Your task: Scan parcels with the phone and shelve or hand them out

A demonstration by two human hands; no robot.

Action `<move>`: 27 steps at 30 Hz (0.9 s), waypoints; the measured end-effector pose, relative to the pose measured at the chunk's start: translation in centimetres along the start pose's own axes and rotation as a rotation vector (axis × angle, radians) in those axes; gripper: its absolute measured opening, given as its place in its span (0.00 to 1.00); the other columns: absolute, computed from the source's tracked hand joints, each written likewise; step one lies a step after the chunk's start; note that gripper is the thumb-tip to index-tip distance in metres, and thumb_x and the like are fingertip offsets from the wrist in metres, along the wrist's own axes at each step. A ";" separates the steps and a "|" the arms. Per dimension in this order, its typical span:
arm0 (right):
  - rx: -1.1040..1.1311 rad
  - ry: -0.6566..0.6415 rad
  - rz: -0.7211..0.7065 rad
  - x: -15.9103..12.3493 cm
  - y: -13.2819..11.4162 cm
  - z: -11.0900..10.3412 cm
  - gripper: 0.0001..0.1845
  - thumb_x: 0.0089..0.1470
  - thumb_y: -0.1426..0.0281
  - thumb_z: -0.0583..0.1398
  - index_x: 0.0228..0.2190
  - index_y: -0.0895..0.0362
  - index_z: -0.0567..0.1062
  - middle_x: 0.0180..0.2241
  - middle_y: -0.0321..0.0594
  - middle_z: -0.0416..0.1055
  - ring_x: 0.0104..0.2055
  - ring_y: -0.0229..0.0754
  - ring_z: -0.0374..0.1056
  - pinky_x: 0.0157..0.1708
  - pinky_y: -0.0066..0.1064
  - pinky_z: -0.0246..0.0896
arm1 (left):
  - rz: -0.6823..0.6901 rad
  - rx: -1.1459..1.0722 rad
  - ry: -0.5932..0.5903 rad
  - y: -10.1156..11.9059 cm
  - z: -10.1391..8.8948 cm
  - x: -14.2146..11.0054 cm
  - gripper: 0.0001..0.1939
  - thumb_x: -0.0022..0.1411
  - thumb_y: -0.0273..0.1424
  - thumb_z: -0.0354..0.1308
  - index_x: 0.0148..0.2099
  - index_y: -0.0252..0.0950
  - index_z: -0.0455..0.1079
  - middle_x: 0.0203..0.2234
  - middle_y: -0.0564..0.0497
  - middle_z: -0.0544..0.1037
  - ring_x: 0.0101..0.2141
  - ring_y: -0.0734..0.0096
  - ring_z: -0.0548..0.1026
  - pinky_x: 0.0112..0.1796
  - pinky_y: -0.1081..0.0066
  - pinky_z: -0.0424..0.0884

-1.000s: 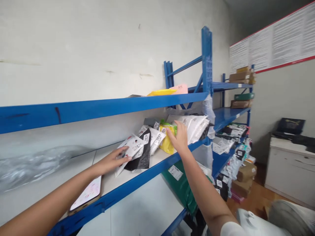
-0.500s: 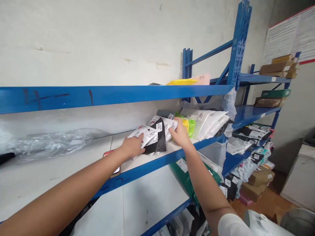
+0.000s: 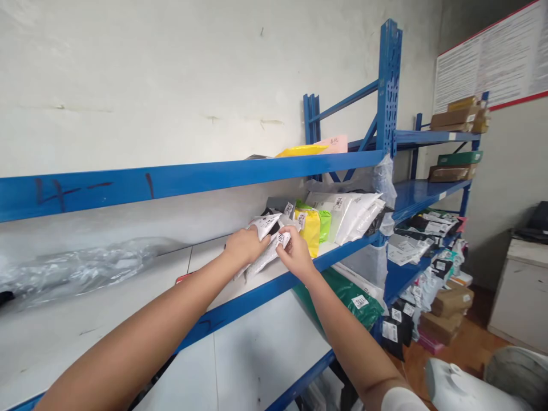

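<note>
My left hand (image 3: 245,249) is closed around white plastic mailing bags (image 3: 266,224) with printed number labels, near the front of the middle shelf. Its fingertips are partly hidden behind the bags. Just to the right, my right hand (image 3: 296,254) pinches another white mailing bag (image 3: 268,256) by its labelled upper corner. That bag leans toward the shelf's front edge, and a bit of black packaging shows between the bags. Behind my hands stand a grey bag (image 3: 277,204) and a yellow bag (image 3: 311,233) with a label.
Large white bags (image 3: 353,214) lean farther right, beside a blue upright (image 3: 387,91). A blue beam (image 3: 214,176) runs above my hands. Crumpled clear plastic (image 3: 85,268) lies at left. A green parcel (image 3: 349,299) sits below, and more racks hold parcels and cardboard boxes (image 3: 454,120).
My right hand has moved left and down with the white bag, uncovering the yellow bag. My left hand has shifted slightly right. The black bag is now mostly hidden, and the view has turned right.
</note>
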State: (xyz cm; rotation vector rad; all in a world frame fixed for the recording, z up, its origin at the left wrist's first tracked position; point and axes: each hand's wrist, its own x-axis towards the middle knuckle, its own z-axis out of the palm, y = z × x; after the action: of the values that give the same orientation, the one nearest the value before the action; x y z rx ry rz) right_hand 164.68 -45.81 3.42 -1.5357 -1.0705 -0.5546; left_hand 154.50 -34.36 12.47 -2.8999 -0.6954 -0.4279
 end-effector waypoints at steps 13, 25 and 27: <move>-0.824 -0.398 -0.075 8.9 -3.8 0.1 0.07 0.47 0.74 0.62 0.31 0.62 0.78 0.33 0.52 0.75 0.36 0.50 0.71 0.36 0.37 0.61 | -0.047 -0.102 0.065 -4.7 -0.6 0.5 0.24 0.64 0.39 0.34 0.54 0.35 0.62 0.40 0.37 0.78 0.40 0.52 0.77 0.35 0.64 0.67; -0.518 -0.220 -0.956 -1.6 -3.8 6.7 0.10 0.56 0.77 0.56 0.24 0.57 0.71 0.25 0.38 0.71 0.29 0.41 0.63 0.28 0.34 0.53 | 0.015 0.047 -0.135 -3.7 0.0 -0.5 0.31 0.63 0.49 0.38 0.57 0.33 0.64 0.45 0.34 0.77 0.45 0.47 0.75 0.42 0.59 0.68; -0.426 -0.248 -0.987 -2.7 -3.5 6.6 0.11 0.56 0.76 0.56 0.23 0.56 0.70 0.24 0.37 0.71 0.28 0.40 0.64 0.28 0.32 0.55 | 0.043 0.011 -0.152 -3.3 0.7 -1.1 0.42 0.58 0.58 0.41 0.64 0.35 0.56 0.48 0.33 0.76 0.47 0.44 0.74 0.42 0.58 0.68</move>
State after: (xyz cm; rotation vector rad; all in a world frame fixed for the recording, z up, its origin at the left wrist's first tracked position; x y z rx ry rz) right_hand 159.09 -40.61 1.33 -1.3640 -2.0071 -1.3498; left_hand 152.21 -31.76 11.65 -2.9542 -0.6517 -0.1990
